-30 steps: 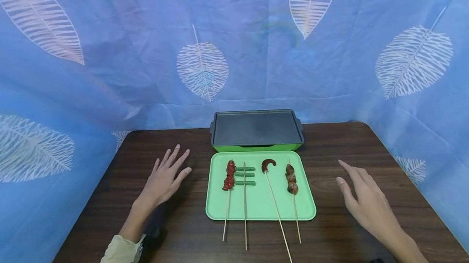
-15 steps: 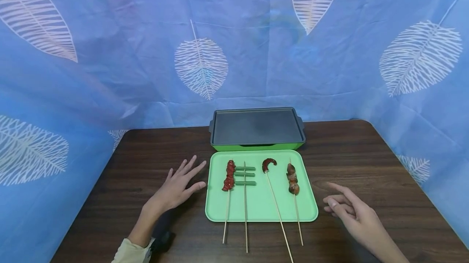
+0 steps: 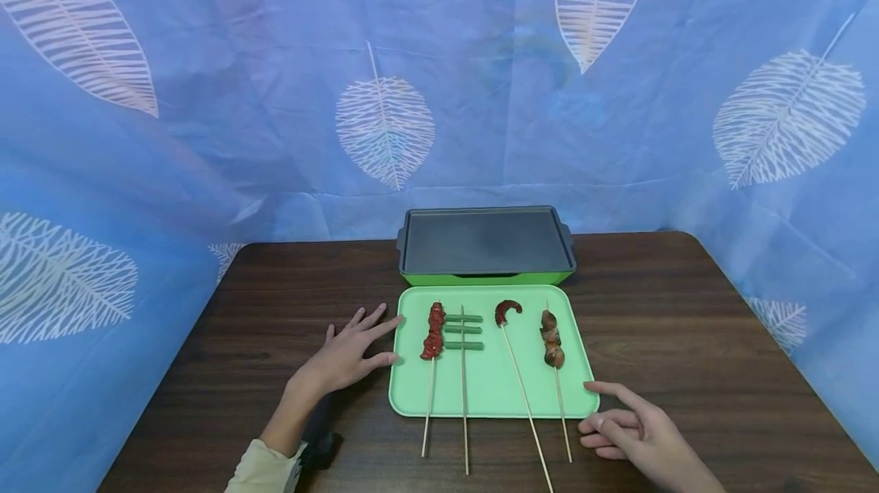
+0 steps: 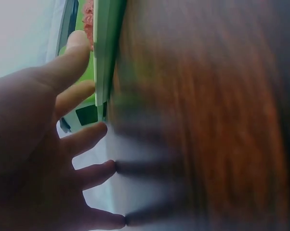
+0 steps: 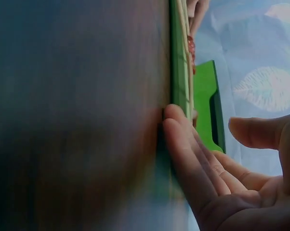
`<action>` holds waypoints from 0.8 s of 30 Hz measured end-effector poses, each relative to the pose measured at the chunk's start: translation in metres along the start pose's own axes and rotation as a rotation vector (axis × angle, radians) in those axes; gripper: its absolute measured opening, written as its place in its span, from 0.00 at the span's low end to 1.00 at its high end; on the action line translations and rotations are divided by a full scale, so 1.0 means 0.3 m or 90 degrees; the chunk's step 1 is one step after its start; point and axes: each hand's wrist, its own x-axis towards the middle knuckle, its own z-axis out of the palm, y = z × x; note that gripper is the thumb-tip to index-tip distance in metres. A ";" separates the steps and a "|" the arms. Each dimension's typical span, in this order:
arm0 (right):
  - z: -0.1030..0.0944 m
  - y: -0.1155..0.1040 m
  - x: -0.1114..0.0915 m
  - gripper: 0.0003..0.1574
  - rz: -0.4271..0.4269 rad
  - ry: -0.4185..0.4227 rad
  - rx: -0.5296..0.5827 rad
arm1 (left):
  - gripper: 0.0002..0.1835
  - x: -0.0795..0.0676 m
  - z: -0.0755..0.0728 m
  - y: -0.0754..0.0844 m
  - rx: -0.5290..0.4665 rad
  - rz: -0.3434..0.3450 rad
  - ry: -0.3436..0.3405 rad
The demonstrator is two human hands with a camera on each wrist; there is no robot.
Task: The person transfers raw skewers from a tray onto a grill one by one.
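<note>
Cream sleeve (image 3: 264,470) at left; from my remote seat I see the left hand (image 3: 343,359), palm down, fingers spread, gripping nothing, tips by the left rim of the tray (image 3: 494,397). Four skewers (image 3: 433,331) lie on it, sticks overhanging the near edge, probably to leave handles free. The grill (image 3: 487,241) stands just beyond, far side. The right hand (image 3: 635,432) is at the tray's near right corner, index outstretched, thumb apart, not grasping; I can't tell how firmly it touches.
</note>
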 end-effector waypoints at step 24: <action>0.069 0.006 0.030 0.26 0.134 0.018 0.254 | 0.39 0.011 0.014 -0.004 -0.012 -0.010 0.000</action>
